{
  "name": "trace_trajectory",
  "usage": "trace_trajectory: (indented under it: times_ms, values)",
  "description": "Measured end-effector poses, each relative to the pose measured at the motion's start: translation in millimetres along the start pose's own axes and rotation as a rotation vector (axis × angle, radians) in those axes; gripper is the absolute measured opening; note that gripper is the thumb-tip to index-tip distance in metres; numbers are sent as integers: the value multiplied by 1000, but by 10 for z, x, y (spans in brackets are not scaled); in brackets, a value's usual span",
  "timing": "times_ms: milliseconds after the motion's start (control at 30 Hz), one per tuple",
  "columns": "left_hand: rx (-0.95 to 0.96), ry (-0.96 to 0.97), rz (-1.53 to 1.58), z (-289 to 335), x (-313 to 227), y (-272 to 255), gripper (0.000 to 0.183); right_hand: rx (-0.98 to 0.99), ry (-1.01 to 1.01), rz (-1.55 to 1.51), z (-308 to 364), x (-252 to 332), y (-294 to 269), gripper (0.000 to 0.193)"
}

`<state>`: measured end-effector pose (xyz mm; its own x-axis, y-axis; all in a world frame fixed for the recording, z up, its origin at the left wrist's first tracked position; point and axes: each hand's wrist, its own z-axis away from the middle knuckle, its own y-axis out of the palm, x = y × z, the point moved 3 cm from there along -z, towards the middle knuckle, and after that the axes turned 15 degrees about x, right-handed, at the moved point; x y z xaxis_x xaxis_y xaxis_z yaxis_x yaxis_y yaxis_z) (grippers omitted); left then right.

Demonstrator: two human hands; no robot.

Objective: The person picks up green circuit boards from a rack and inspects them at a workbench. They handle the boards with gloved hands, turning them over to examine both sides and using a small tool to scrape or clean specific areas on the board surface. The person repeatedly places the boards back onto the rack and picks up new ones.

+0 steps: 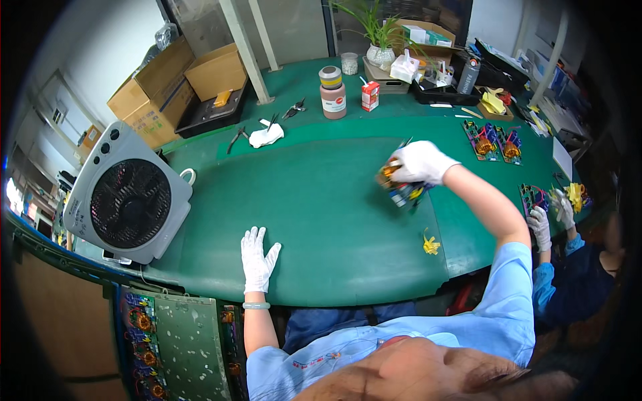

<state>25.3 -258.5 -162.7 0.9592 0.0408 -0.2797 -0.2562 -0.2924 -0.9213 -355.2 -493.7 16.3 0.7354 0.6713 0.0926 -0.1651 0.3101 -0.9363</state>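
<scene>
My right hand [422,162], in a white glove, is closed round a circuit board [405,192] and holds it tilted above the green mat. Coils and other parts stick out past my fingers; motion blurs the board a little. My left hand [257,260], gloved in white too, lies flat near the table's front edge with its fingers stretched out and nothing in it. A small piece of yellow tape [431,244] sits on the mat below the board. Two more circuit boards [493,142] with copper coils lie side by side at the right.
A white fan [130,197] stands at the left. Pliers [236,139], cutters [294,109], a pink bottle [333,100] and a red-white carton [370,96] are toward the back. At the far right, a co-worker's gloved hands [539,228] touch another board. A rack of boards [142,341] is at lower left.
</scene>
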Motion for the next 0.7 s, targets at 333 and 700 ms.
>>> trace_trajectory:
  times_ms: [333, 700]
  values:
    - [3, 62, 44, -77, 4, 68, 56, 13, -177, -290, -936, 1659, 831, 51]
    - [76, 107, 161, -79, -81, 10, 63, -1018, -81, -872, -265, 795, 913, 24]
